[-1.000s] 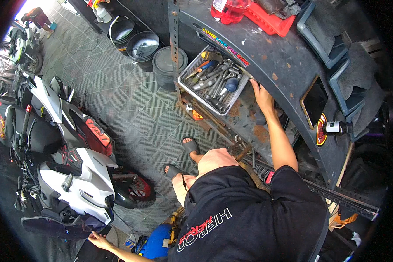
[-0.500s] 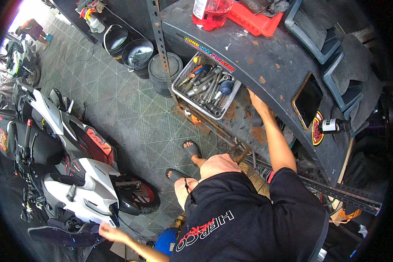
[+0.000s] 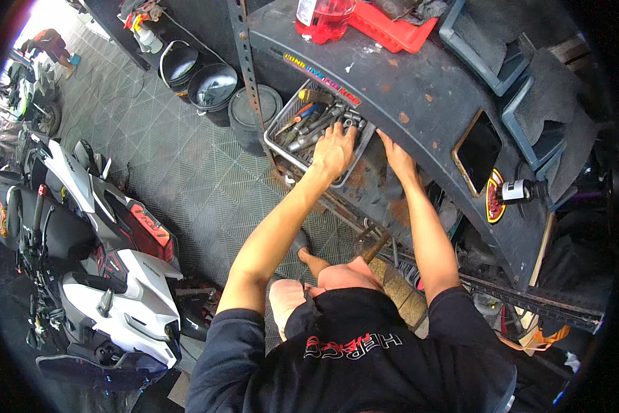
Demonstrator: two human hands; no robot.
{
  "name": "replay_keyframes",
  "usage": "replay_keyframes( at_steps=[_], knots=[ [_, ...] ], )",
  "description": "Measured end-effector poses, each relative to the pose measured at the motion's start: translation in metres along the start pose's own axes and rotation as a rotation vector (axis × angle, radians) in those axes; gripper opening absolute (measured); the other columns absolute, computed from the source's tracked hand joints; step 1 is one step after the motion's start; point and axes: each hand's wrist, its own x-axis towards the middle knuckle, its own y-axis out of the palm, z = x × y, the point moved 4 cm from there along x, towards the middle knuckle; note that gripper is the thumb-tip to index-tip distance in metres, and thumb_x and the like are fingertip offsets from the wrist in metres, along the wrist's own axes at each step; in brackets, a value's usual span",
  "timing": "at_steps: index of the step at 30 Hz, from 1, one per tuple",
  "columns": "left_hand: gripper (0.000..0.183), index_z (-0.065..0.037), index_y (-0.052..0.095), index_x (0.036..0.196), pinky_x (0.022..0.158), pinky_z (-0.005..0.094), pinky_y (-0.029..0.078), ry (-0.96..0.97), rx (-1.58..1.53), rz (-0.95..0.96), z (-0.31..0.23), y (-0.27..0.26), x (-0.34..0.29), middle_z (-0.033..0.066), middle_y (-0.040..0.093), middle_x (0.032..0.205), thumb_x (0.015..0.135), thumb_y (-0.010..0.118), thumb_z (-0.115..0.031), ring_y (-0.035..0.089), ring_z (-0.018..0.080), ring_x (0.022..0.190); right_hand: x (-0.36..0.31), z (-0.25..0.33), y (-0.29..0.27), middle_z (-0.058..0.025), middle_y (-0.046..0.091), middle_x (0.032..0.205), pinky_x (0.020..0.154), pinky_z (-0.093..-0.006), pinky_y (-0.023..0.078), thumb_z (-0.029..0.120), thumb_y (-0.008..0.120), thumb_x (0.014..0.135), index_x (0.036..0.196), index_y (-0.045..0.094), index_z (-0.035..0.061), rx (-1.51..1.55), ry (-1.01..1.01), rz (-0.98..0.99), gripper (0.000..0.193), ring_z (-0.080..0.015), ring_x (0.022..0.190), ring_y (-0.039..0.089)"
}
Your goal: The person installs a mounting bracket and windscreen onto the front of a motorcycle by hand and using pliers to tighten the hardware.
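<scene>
A grey plastic basket full of hand tools sits on the rusty lower shelf of the bench. My left hand reaches over it, palm down, with its fingers stretched and apart on the metal sockets at its right side. Fingertips are partly lost among the tools; nothing shows held. Beside the basket's right end, my right hand lies along the bench's front edge, fingers extended and partly hidden. Orange- and blue-handled tools lie in the basket's left part, with metal wrenches near them.
On the dark bench top are a phone, a small black bottle, a red tray and a bottle of red liquid. Black buckets stand left of a perforated post. A white scooter is at left.
My left hand has swung from beside the scooter up to the tool basket. My right hand has stayed by the bench edge, with more of its fingers showing.
</scene>
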Motion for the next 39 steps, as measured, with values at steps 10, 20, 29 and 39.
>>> replay_keyframes(
  at_steps=[10, 20, 29, 39],
  knots=[
    [0.054, -0.007, 0.055, 0.125, 0.094, 0.0461, 0.051, 0.065, 0.017, 0.152, 0.047, 0.062, 0.030, 0.0229, 0.057, 0.122, 0.076, 0.075, -0.019, 0.059, 0.0398, 0.112, 0.004, 0.016, -0.028, -0.0115, 0.072, 0.098, 0.073, -0.0432, 0.053, 0.021, 0.063, 0.091, 0.111, 0.070, 0.0103, -0.183, 0.043, 0.146, 0.024, -0.0327, 0.086, 0.069],
    [0.049, -0.001, 0.060, 0.115, 0.092, 0.0425, 0.050, -0.047, -0.265, 0.275, 0.094, -0.004, 0.026, 0.0264, 0.068, 0.104, 0.075, 0.076, -0.024, 0.066, 0.0393, 0.103, -0.019, -0.028, 0.006, -0.0121, 0.071, 0.095, 0.074, -0.0413, 0.053, 0.026, 0.060, 0.093, 0.100, 0.071, 0.0069, -0.261, -0.045, 0.052, 0.023, -0.0308, 0.087, 0.068],
    [0.030, -0.002, 0.067, 0.082, 0.081, 0.0474, 0.051, 0.021, -0.305, -0.041, 0.099, -0.026, 0.049, 0.0220, 0.069, 0.085, 0.081, 0.075, -0.032, 0.067, 0.0403, 0.090, -0.002, 0.006, -0.001, -0.0146, 0.068, 0.100, 0.083, -0.0383, 0.051, 0.025, 0.060, 0.094, 0.106, 0.068, 0.0037, -0.329, -0.148, -0.004, 0.026, -0.0308, 0.096, 0.066],
    [0.042, -0.003, 0.066, 0.103, 0.086, 0.0508, 0.049, -0.033, -0.337, -0.333, 0.116, 0.023, 0.076, 0.0241, 0.065, 0.099, 0.082, 0.072, -0.039, 0.060, 0.0443, 0.099, -0.021, -0.028, -0.031, -0.0204, 0.068, 0.111, 0.089, -0.0430, 0.048, 0.008, 0.058, 0.094, 0.110, 0.065, -0.0038, -0.194, 0.015, -0.109, 0.021, -0.0364, 0.101, 0.064]
  ],
)
